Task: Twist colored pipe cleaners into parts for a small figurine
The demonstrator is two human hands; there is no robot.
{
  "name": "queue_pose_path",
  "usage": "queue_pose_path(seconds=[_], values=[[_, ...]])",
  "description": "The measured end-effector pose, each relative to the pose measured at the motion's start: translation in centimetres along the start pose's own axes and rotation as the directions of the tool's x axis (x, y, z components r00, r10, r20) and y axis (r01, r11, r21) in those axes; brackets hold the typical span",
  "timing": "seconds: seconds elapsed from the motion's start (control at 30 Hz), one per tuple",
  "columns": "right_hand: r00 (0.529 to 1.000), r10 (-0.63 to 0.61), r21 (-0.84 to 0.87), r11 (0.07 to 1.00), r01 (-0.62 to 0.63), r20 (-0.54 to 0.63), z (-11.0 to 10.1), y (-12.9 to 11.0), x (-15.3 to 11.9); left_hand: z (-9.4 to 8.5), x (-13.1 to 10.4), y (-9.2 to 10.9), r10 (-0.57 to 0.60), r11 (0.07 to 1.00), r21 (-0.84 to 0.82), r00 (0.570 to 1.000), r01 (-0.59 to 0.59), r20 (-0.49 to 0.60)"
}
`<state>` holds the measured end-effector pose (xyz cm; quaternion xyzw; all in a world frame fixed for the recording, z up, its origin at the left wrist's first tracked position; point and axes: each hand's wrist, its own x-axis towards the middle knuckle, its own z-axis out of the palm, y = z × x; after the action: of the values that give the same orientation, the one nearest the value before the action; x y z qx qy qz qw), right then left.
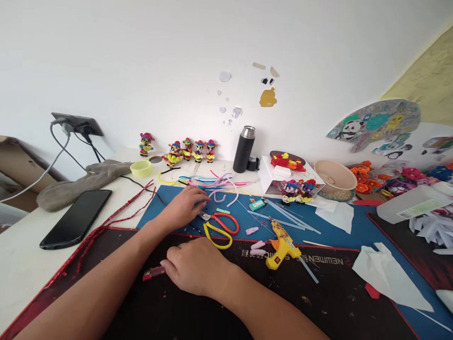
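**Red piece in the right hand, left hand by the fuzzy sticks**

The small red piece point(151, 274) is just over the black mat point(141, 311). The right hand point(200, 267) is closed narrow, with its thumb and bent fingers at one end of it. A soft but firm pinch near the end should stop it from turning.

The left hand point(186, 205) is next to the fuzzy sticks point(231, 191), its fingers bent; whether it holds anything, one cannot tell. It would do well to take one stick at a time, so the others do not tangle.

The scissors point(226, 222) lie between the hands and the glue gun point(281, 245), so fingers should mind the blades. The gun's tip may be hot, so arms should go around it. Behind stand little dolls point(187, 148) and a black flask point(244, 148).
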<state>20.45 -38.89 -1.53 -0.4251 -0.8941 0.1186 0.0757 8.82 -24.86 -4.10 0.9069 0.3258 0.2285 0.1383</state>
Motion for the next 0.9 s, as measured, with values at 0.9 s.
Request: queue_pose_path(seconds=[0.9], values=[[0.999,-0.021,0.025,0.999,0.022,-0.032,0.0,0.1,0.0,-4.2,0.2,0.3,-0.636,0.737,-0.468,0.736,0.488,-0.233]])
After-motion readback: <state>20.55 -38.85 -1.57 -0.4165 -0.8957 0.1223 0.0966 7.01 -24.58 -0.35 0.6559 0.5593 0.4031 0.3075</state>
